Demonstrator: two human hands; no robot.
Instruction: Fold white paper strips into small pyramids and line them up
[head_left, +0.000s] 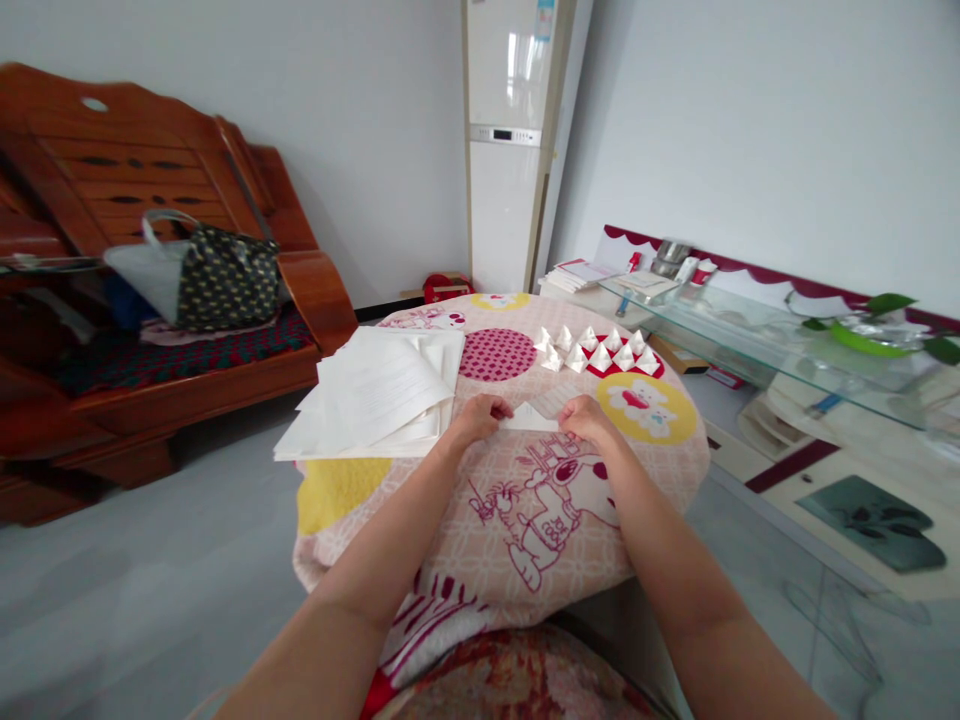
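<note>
A small piece of folded white paper (529, 417), with a peak pointing away from me, lies low over the round table between my hands. My left hand (481, 417) pinches its left corner, fingers closed. At the right corner, my right hand (589, 418) grips it the same way. Just beyond my right hand stand two rows of small white folded paper shapes (601, 357), pointed on top. To the left of my left hand lies a loose, fanned stack of white paper sheets (375, 390).
A patterned cloth (517, 560) covers the table. On the left is a wooden bench (161, 200) with a dark patterned bag (229, 278). At right stands a glass-topped cabinet (765, 325) holding a green dish (877, 338). A tall white air conditioner (504, 200) fills the back corner.
</note>
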